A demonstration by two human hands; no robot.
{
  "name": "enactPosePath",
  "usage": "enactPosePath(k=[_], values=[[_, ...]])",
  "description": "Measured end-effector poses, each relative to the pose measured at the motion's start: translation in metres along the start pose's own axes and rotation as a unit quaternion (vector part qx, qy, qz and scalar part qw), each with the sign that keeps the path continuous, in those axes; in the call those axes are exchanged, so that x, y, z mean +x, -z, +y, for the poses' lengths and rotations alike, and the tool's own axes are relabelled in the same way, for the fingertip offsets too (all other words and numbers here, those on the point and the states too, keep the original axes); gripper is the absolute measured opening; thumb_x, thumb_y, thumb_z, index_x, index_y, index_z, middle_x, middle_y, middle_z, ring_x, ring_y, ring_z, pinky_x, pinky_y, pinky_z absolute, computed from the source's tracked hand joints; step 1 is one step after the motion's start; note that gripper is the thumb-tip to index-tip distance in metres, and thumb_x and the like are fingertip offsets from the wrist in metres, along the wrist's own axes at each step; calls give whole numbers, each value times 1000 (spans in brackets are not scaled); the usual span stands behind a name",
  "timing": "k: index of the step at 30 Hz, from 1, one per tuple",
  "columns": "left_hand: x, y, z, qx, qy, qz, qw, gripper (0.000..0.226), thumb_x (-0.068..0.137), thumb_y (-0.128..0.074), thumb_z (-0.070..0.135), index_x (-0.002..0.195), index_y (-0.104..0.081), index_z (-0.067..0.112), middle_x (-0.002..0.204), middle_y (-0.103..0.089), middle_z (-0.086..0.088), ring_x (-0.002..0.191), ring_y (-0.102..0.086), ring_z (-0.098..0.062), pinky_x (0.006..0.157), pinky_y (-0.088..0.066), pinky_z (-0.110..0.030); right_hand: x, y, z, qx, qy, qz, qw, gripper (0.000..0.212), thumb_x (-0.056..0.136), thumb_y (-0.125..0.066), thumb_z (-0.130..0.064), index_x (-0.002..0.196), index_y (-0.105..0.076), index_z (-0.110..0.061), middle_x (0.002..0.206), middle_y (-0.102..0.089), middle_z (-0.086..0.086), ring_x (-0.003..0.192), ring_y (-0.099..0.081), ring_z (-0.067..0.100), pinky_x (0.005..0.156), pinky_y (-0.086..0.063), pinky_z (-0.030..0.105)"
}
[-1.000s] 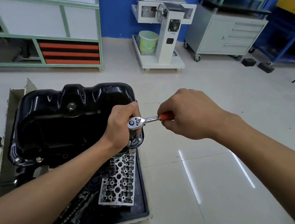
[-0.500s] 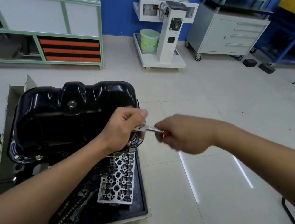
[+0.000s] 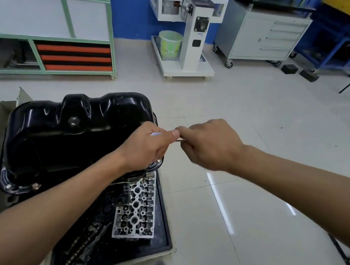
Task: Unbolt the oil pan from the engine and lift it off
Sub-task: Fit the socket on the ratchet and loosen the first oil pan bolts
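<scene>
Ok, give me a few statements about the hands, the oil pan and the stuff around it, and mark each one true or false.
1. Both hands are on one tool. True: the left hand covers the head of the ratchet and the right hand grips its handle.
2. The oil pan is white. False: the oil pan is glossy black.
3. The pan lies loose on the floor tiles. False: it sits mounted, with bolts showing in its rim.
4. A green bucket stands on the white stand's base. True: the bucket is on the stand.
5. The tray under the pan holds metal engine parts. True: the tray holds engine parts.
</scene>
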State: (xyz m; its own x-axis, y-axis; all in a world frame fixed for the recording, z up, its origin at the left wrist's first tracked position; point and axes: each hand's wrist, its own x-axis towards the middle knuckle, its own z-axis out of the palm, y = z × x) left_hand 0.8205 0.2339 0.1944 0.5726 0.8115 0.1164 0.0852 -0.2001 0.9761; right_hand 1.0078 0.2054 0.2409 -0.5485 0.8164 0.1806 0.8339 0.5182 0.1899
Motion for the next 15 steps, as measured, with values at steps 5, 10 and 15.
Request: enactPosePath(k=[5,10,15], values=[[-20,-37,4,-1,-22,230,973,64,98,-51,39,59,-31,-8,55,-26,-20,52,-25,-18,49,-20,-34,57,2,14,-37,119,132,983,11,70,-75,-11,77,-68,-7,63,-57,7,59,-57,29,56,-41,33],[-16,-12,4,-49,5,215,975,66,97,-53,43,50,-45,-4,52,-46,-20,52,-41,-25,53,-36,-27,63,15,-7,-54,25,-31,998,21,89,-50,-29,97,-65,-17,91,-65,5,87,-58,30,76,-36,36],[4,0,7,-72,33,240,968,63,104,-50,39,53,-53,2,50,-46,-16,49,-41,-27,51,-33,-31,27,50,-21,270,-72,-414,866,37,88,-67,-43,75,-66,-8,66,-73,2,66,-72,17,65,-57,32]])
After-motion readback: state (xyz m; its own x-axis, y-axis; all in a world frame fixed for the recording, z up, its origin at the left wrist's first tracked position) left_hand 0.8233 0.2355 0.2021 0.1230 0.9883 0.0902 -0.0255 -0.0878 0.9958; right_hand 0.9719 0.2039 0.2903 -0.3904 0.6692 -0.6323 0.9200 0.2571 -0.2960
